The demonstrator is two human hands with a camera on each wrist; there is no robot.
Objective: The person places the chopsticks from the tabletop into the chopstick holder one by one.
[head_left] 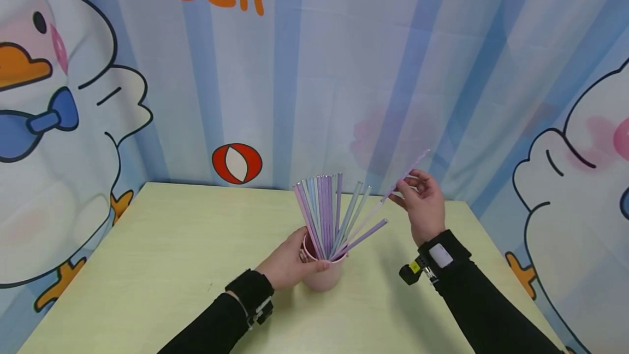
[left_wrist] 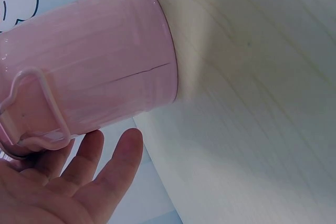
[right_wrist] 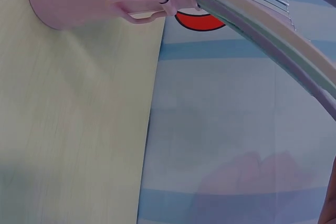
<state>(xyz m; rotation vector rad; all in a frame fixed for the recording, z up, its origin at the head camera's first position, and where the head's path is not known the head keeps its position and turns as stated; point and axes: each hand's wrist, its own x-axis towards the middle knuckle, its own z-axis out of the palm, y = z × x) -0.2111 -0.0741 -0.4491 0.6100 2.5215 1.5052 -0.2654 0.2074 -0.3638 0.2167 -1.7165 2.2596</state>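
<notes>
A pink cup [head_left: 321,277] stands upright on the table, full of purple, blue and clear straws [head_left: 324,206] that fan out above its rim. My left hand [head_left: 292,261] grips the cup near the rim, its thumb across the front. In the left wrist view, the fingers [left_wrist: 86,177] lie beside a looped handle [left_wrist: 52,108] on the cup [left_wrist: 105,56]. Up to the right, my right hand [head_left: 422,198] pinches a thin purple straw [head_left: 420,158] that slants down toward the cup. Whether its lower end reaches inside, I cannot tell. Only a sliver of that hand [right_wrist: 329,198] shows in the right wrist view.
The pale wooden table [head_left: 172,245] ends at a striped blue curtain [head_left: 324,70] printed with ducks and a red-and-white ball [head_left: 237,164]. One purple straw [head_left: 368,234] leans far out over the cup's right rim, below the right hand.
</notes>
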